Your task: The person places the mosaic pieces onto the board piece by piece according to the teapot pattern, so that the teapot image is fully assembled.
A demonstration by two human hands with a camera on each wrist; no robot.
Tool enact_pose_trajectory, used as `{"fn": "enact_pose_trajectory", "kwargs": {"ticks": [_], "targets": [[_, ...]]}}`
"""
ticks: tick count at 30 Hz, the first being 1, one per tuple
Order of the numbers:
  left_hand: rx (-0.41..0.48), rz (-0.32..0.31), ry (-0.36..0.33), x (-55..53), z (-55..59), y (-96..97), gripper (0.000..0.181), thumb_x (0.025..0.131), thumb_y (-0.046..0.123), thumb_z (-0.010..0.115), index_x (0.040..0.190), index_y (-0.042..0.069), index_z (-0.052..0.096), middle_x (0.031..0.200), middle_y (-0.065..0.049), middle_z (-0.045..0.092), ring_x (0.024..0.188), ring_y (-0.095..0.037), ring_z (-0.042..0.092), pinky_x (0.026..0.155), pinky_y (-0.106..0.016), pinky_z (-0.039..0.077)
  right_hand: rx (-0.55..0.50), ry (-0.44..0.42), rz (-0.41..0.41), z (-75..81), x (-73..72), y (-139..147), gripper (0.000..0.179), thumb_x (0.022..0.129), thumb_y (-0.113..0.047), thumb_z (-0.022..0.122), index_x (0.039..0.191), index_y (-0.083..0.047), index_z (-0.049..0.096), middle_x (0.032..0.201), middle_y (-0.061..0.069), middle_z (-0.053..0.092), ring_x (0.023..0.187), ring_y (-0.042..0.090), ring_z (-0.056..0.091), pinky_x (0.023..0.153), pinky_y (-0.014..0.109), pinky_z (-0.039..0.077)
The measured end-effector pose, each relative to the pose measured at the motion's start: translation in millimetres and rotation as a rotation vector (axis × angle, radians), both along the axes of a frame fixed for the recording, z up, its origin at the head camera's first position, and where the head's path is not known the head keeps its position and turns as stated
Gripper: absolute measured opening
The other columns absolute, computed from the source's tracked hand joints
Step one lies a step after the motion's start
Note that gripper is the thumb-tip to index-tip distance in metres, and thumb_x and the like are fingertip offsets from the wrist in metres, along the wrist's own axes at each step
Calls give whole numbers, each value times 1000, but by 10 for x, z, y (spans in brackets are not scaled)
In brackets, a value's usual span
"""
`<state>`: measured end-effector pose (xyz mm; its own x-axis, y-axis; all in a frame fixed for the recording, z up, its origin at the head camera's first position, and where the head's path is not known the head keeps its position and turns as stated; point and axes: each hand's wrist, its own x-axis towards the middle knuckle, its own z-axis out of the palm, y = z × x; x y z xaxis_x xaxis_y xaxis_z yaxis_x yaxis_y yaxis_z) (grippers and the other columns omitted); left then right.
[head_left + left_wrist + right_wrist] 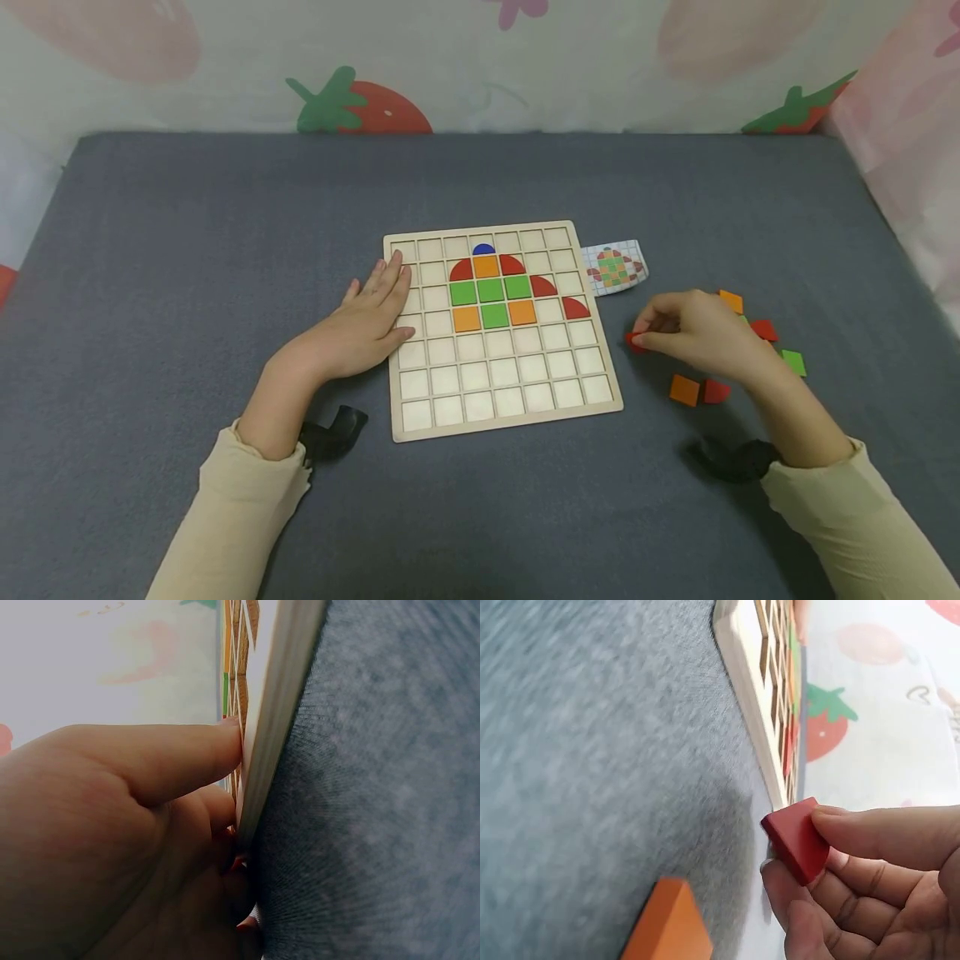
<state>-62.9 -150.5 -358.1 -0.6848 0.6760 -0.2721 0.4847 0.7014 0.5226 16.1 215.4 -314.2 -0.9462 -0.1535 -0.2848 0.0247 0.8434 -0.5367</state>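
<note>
A square wooden grid board [510, 423] lies in the middle of the table, some of its cells filled with green, orange, red and blue tiles. My left hand [358, 327] rests with straight, spread fingers on the board's left edge; its thumb [195, 754] touches the rim in the left wrist view. To the right of the board, my right hand [708, 333] pinches a red quarter-round tile [799, 838] between thumb and fingers, held just off the board's edge.
A printed pattern card [617, 267] sticks out from under the board's right side. Loose tiles lie around my right hand, among them an orange square [684, 390], a red piece [716, 392] and a green one [793, 362]. A dark grey cloth [225, 217] covers the table.
</note>
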Motion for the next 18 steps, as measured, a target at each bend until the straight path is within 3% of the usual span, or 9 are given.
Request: {"fn": "enact_pose_trajectory", "kwargs": {"ticks": [12, 18], "targets": [[6, 0, 1, 3, 14, 3, 69, 101, 21, 42, 148, -6, -1, 155, -18, -14, 142, -32, -12, 110, -55, -1, -91, 28, -24, -45, -72, -113, 8, 86, -13, 70, 86, -5, 69, 77, 4, 66, 71, 18, 60, 63, 26, 47], [3, 5, -1, 4, 17, 3, 69, 101, 21, 41, 148, -6, 0, 155, -18, -14, 142, -32, -12, 110, -55, -1, -158, -40, -101, -103, -158, -237, 14, 86, -12, 70, 90, 1, 68, 78, 6, 67, 68, 17, 61, 62, 26, 52]]}}
